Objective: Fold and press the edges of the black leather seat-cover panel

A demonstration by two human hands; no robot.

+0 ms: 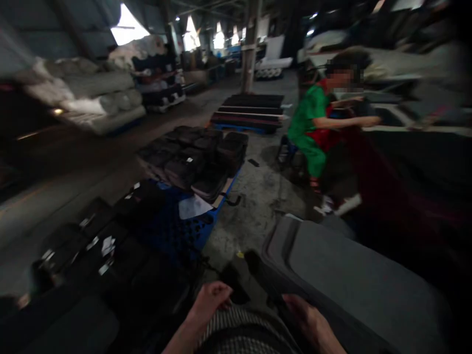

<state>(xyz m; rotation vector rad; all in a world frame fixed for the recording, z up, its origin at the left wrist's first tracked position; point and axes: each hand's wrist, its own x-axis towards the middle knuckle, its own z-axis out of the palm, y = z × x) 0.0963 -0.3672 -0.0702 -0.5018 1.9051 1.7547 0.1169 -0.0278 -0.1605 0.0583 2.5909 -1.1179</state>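
My left hand (216, 296) is at the bottom centre, its fingers curled in with nothing visible in them. My right hand (304, 314) is lower right, smeared and partly in shadow, so its fingers cannot be read clearly. Closest to it is a stack of grey, fabric-like pieces with rounded corners (342, 260); whether the hand touches the stack cannot be told. Between the hands shows my checked clothing (239, 329). Left of my left hand lie several dark, bag-like cases (121, 265), some with white tags (107, 246).
More dark cases (186, 164) sit piled on a blue pallet (206, 231). A person in green (309, 118) sits at the right beside dark red cloth (383, 182). Fabric rolls (106, 103) are stacked at the back left. Concrete floor (258, 191) runs through the middle towards a post (250, 54).
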